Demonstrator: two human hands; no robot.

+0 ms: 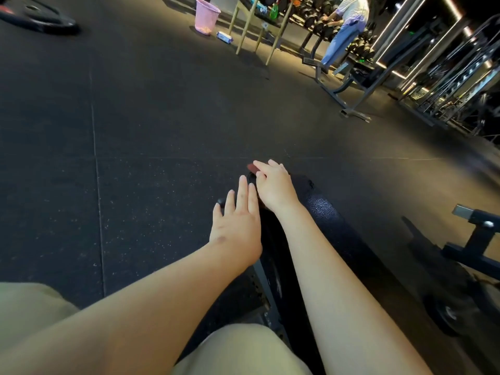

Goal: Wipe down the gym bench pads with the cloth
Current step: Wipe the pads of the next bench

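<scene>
The black gym bench pad runs from the bottom centre away from me, its textured surface catching light. My right hand lies on the pad's far end with fingers bent over a small dark red cloth, of which only a corner shows past the fingertips. My left hand rests flat against the pad's left edge, fingers straight and holding nothing. Both bare forearms stretch out from my beige shorts.
Dark rubber flooring surrounds the bench. Its metal frame and wheel sit at the right. Far off stand a pink basket, a wooden-legged table, a person at a dumbbell rack, another bench frame and a weight plate.
</scene>
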